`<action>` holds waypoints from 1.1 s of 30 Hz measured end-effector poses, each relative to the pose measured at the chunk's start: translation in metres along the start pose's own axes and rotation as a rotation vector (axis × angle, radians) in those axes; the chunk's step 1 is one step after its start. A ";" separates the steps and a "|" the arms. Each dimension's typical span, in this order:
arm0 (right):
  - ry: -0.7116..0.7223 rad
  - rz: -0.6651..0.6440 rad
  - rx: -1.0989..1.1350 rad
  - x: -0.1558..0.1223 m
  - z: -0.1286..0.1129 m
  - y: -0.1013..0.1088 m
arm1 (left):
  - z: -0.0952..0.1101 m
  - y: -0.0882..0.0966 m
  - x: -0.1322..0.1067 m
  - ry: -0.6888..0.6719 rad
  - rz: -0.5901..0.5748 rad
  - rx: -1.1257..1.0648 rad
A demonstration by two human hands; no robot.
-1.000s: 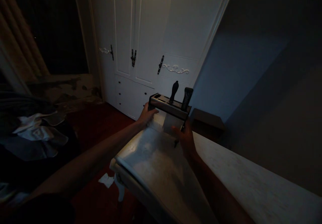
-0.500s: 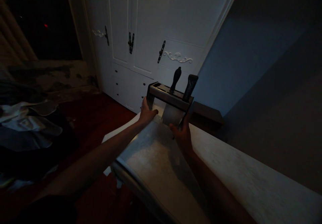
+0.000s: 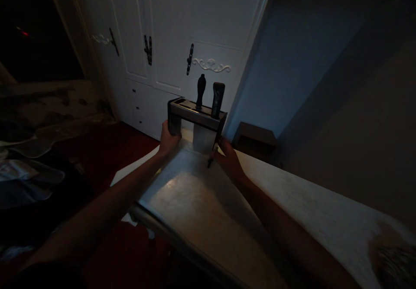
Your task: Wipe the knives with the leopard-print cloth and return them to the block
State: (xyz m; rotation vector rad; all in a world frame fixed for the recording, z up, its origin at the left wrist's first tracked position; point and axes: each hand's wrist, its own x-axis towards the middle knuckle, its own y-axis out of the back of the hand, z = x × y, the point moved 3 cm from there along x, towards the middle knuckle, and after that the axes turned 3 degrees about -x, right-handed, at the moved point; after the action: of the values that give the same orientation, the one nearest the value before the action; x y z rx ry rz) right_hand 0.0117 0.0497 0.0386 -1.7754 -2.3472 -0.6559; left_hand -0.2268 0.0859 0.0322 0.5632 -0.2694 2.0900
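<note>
A knife rack [image 3: 194, 113] with a metal top and dark ends stands at the far end of the pale tabletop [image 3: 182, 211]. Two black handles rise from its slots: a slim knife handle [image 3: 201, 90] and a thicker, probably cleaver handle [image 3: 217, 99]. Below the top, a broad blade [image 3: 203, 139] shows in the open frame. My left hand [image 3: 169, 141] is closed around the rack's left end. At the right end, my right hand [image 3: 228, 159] grips the frame, thumb in front. A small dark tip [image 3: 209, 162] sticks out beside that thumb.
A white wardrobe [image 3: 169, 24] with dark handles stands behind the table. A brown box-like shelf [image 3: 256, 137] is beyond the table's far edge. Piled cloth [image 3: 26, 172] lies at left above the red floor [image 3: 113, 150]. A dark patterned item [image 3: 396, 261] is at lower right.
The view has swung right, so the scene sits further left. The rack's handles look more upright, with both hands still on its ends. The patterned item has come into view.
</note>
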 end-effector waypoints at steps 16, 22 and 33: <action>-0.126 0.178 -0.219 -0.123 0.018 0.217 | 0.112 -0.093 -0.144 -0.753 -0.169 0.110; -0.179 0.446 -0.769 -0.186 0.011 0.326 | 0.118 -0.158 -0.198 -0.917 -0.709 0.087; -0.511 0.104 -1.475 -0.285 0.056 0.365 | 0.089 -0.204 -0.212 -0.607 -1.107 0.253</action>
State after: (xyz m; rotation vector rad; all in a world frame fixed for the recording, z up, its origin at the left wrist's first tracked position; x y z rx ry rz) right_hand 0.4500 -0.1013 -0.0160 -2.6846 -1.9383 -2.6203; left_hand 0.0680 0.0069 0.0003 1.1686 0.0004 0.8508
